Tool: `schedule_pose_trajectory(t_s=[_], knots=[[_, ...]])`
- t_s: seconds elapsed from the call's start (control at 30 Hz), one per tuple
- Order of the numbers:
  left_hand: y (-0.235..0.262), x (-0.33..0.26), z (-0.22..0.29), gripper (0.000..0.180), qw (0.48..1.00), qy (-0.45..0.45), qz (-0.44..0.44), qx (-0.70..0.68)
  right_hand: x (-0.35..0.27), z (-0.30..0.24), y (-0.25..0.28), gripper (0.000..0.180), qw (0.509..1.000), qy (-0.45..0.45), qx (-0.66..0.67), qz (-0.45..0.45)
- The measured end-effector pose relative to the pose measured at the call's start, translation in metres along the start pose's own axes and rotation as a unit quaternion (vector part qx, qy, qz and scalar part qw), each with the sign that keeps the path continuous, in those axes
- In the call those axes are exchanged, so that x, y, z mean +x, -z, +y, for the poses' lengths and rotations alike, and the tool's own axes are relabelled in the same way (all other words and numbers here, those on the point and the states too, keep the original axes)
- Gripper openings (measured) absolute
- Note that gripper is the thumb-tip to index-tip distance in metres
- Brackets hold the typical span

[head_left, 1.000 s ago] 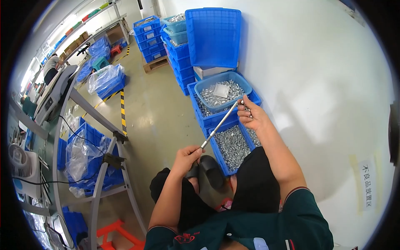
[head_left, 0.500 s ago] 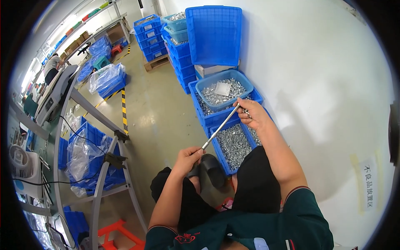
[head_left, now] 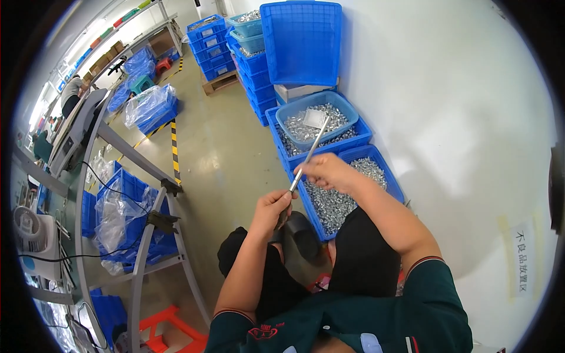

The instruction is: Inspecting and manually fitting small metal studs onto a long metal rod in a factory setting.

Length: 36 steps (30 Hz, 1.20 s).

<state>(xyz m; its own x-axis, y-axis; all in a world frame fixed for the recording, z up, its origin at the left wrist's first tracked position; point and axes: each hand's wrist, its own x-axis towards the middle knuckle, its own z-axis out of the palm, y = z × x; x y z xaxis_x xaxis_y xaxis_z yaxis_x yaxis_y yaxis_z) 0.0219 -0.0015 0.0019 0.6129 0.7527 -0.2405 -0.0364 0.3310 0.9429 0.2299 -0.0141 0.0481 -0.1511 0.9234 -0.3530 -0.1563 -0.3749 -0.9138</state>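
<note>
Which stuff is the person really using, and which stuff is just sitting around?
In use:
left hand and right hand, both on the long thin metal rod
blue plastic crate of small shiny metal parts

Just sitting around:
round light-blue tub of metal parts
blue crate lid leaning on the wall
white fan
orange stool

The rod [head_left: 310, 152] looks like bare metal, smooth and dully shiny, as do the heaped small parts [head_left: 332, 203], which glint silver. The crates [head_left: 353, 154] are blue moulded plastic with a ribbed, slightly glossy skin. The floor [head_left: 223, 159] is glossy and smooth, mirroring light. The wall [head_left: 447, 106] is matt white. The sleeves [head_left: 435, 300] are soft matt green cloth
</note>
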Motion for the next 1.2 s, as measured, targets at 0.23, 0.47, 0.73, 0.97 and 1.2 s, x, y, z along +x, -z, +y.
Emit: schedule_pose_trajectory(t_s=[0.23,0.47,0.73,0.97,1.2], knots=[[0.003,-0.003,0.003,0.021,1.0,-0.016,0.024,0.001,0.0,-0.005,0.038,0.027,0.983,-0.017,0.17,0.065],[0.016,-0.012,0.001,0.022,0.997,-0.009,0.019,0.071,-0.006,-0.008,0.065,0.018,0.953,0.06,0.291,0.054],[0.019,-0.018,0.001,0.021,0.994,-0.021,-0.005,0.105,-0.006,-0.008,0.07,0.024,0.929,0.086,0.358,0.023],[0.015,-0.017,0.001,0.022,0.992,-0.009,-0.014,0.121,-0.006,-0.011,0.063,0.026,0.94,0.055,0.335,0.04],[0.022,-0.021,0.003,0.022,0.993,-0.005,-0.005,0.121,-0.009,-0.015,0.066,0.027,0.971,0.059,0.225,0.05]])
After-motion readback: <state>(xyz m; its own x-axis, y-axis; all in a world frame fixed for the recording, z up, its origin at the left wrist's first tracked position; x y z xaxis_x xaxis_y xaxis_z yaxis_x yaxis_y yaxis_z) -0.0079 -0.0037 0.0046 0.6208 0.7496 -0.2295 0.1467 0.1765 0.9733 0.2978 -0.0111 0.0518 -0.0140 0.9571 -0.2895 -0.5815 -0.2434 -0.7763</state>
